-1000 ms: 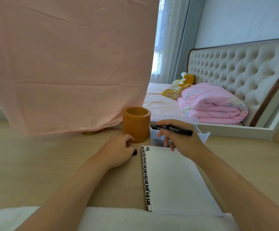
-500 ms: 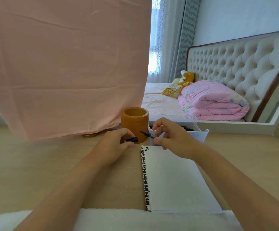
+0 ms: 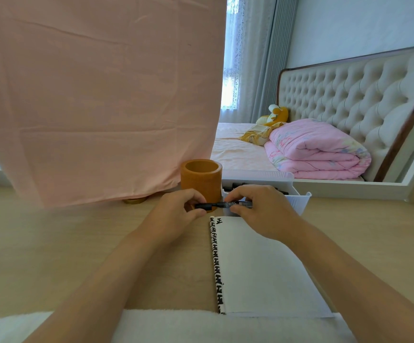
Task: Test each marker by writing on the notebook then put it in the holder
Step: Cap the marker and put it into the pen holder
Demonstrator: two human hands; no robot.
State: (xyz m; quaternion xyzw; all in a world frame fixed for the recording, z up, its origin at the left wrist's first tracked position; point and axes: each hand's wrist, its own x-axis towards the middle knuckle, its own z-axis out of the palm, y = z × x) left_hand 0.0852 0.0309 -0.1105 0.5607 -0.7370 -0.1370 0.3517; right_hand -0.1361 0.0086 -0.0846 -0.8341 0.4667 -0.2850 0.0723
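Observation:
A black marker (image 3: 222, 205) lies level between both hands, just in front of the orange round holder (image 3: 201, 180). My left hand (image 3: 176, 214) pinches its cap end. My right hand (image 3: 263, 209) grips the barrel. Below them the white notebook (image 3: 263, 268) lies open on the wooden desk, with one black character written at its top left and inked marks down its left edge. Behind my right hand a white plastic tray (image 3: 300, 201) holds more black markers, mostly hidden.
A pink cloth (image 3: 97, 95) hangs over the desk's back left, a gold lid (image 3: 135, 200) under its hem. A white towel (image 3: 176, 325) covers the near desk edge. Beyond the desk stands a bed with a folded pink quilt (image 3: 317, 149).
The cap in my left hand and the marker in my right hand have come together; the marker now lies level between both hands. The view has tilted slightly.

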